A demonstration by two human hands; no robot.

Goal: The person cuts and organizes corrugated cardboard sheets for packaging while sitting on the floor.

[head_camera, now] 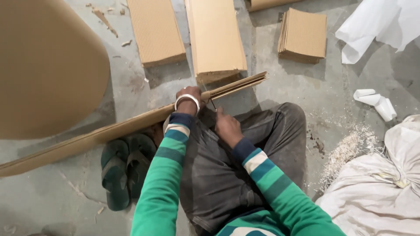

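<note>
The long folded stack of brown corrugated cardboard sheets [131, 126] lay edge-up across the seated person's knee, running from eight o'clock to two o'clock. The left hand [189, 97] clamped around it; the right hand [226, 126] pinched a thin dark tool [213, 104] against it. Dark green rubber sandals [124, 168] sat at seven o'clock, flat cardboard piles [214, 37] at twelve.

I see a folded corrugated cardboard strip [131, 126], matt brown, ribbed edge, under my left hand [189, 97]; wrist bangle [187, 99] looks glossy white. Flat cardboard stacks [155, 30]: matt, fluted faces. Floor [306, 87] is rough grey concrete, dusty. Sandals [124, 168] matt green rubber. Sack [376, 188] coarse off-white cloth. Sleeves knit fabric, trousers [218, 175] dull dark denim-like cloth. White sheet [380, 26]: thin, crinkled, possibly paper.
</note>
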